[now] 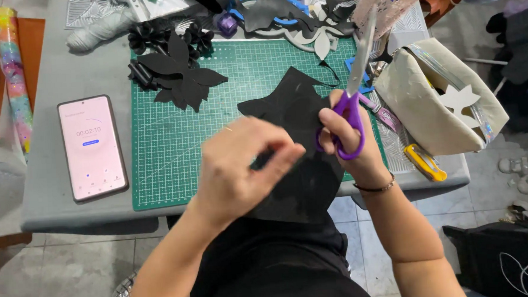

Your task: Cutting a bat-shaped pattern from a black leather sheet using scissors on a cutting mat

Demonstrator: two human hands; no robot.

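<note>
Two hands on one black sheet

I saw my left hand [241,167] pinching the black sheet [297,159] between its fingers [276,157], over the surface's [71,222] near edge. My right hand [350,145] gripped purple scissors [352,97], blades pointing away, above the green mat [175,152].

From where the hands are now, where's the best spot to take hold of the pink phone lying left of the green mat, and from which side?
Probably by its two long edges, coming from above. The pink phone lies flat, screen up, on the grey table, so only the rim is grippable. Its left edge and near end have bare table beside them, while the green cutting mat sits close on its right. The left hand is nearer.
</note>
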